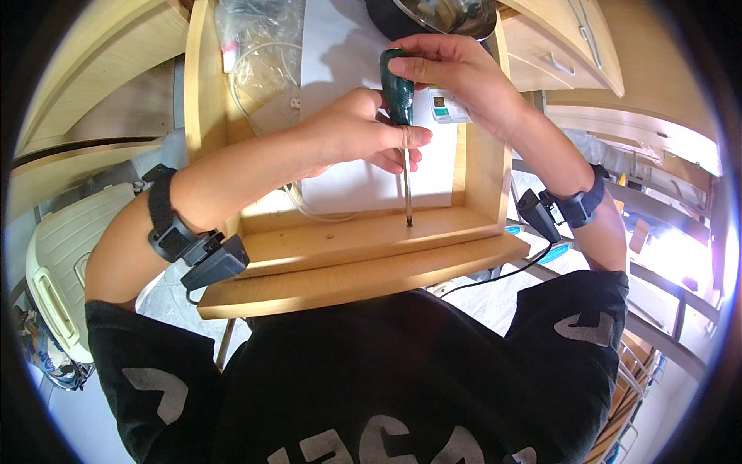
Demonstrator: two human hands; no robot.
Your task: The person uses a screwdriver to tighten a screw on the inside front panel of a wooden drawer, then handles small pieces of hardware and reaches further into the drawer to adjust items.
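A screwdriver with a dark green handle stands nearly upright over the open wooden drawer. My right hand is closed round the top of its handle. Lower down, my left hand closes its thumb and fingers about the place where handle meets shaft. The metal shaft runs down to the inner side of the drawer's front panel, and its tip rests at a small dark spot there. Another small dark mark, perhaps a screw, shows further left on the same panel.
Inside the drawer lie a white sheet, clear plastic bags, a pale cable, a small card and a dark round pan-like thing. A cream suitcase stands left. Metal rails are at the right.
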